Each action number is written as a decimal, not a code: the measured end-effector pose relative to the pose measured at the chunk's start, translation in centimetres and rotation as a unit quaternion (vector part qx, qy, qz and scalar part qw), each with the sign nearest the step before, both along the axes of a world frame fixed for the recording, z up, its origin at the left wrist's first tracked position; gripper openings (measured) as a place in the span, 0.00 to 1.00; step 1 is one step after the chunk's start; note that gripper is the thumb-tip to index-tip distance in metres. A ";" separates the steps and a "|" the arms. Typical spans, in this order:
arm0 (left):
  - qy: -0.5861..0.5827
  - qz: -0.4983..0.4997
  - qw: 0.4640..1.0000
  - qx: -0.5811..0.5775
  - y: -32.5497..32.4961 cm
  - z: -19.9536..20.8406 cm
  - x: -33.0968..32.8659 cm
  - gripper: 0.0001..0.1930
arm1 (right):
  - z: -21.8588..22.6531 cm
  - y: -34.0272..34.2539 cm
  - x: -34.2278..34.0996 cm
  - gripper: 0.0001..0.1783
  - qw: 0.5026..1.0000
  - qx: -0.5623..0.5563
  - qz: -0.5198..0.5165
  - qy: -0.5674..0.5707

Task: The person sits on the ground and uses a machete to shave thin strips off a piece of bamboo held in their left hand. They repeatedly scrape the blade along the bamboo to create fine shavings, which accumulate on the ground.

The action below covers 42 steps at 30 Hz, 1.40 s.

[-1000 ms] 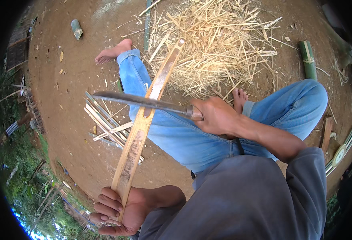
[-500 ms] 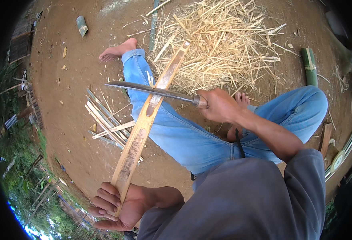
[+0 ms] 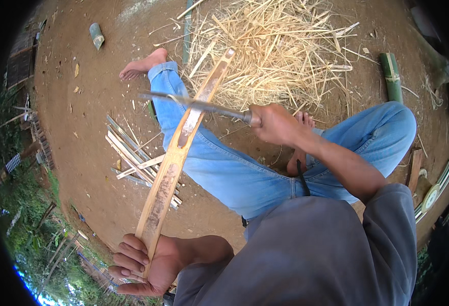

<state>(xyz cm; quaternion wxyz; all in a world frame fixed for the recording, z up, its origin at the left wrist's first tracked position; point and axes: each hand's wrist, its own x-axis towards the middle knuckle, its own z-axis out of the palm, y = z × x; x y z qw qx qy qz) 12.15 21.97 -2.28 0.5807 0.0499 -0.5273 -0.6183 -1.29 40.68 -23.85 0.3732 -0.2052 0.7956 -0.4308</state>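
Both hands are full. At 7 o'clock, the left hand (image 3: 163, 261) has its fingers curled around the near end of a split bamboo slat (image 3: 164, 183). The slat slants from there up to 12 o'clock, passing over the left leg of the blue jeans (image 3: 224, 171); whether it rests on the leg is hard to tell. At 2 o'clock, the right hand (image 3: 276, 125) is closed around the wooden handle of a long knife (image 3: 219, 108). Its blade, partly blurred, points toward 10 o'clock and crosses the slat's far half, with a thin pale curl beside it.

At 1 o'clock, a heap of bamboo shavings (image 3: 280, 56) spreads over the bare earth ground (image 3: 76, 173). Loose bamboo strips (image 3: 132, 153) lie crossed at 9 o'clock. A green bamboo section (image 3: 392, 79) is at 2 o'clock, and a short bamboo piece (image 3: 96, 35) lies between 10 and 11 o'clock.
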 end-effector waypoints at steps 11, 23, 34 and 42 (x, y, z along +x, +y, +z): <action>-0.001 -0.020 1.000 0.003 -1.4 0.0 -0.3 0.16 | -2.5 -0.6 -3.9 0.08 0.994 0.105 -0.028 -0.035; 0.000 -0.103 0.994 0.034 -5.3 0.0 0.1 0.15 | -14.2 5.1 -7.2 0.14 0.967 0.240 -0.078 0.036; -0.076 -0.055 0.989 0.115 -10.5 3.7 -9.2 0.12 | -12.6 5.4 -3.6 0.24 0.978 0.184 -0.103 0.003; -0.303 -0.133 0.943 -0.037 -12.4 6.0 -7.4 0.19 | -13.7 7.3 -2.9 0.22 0.980 0.160 -0.110 0.044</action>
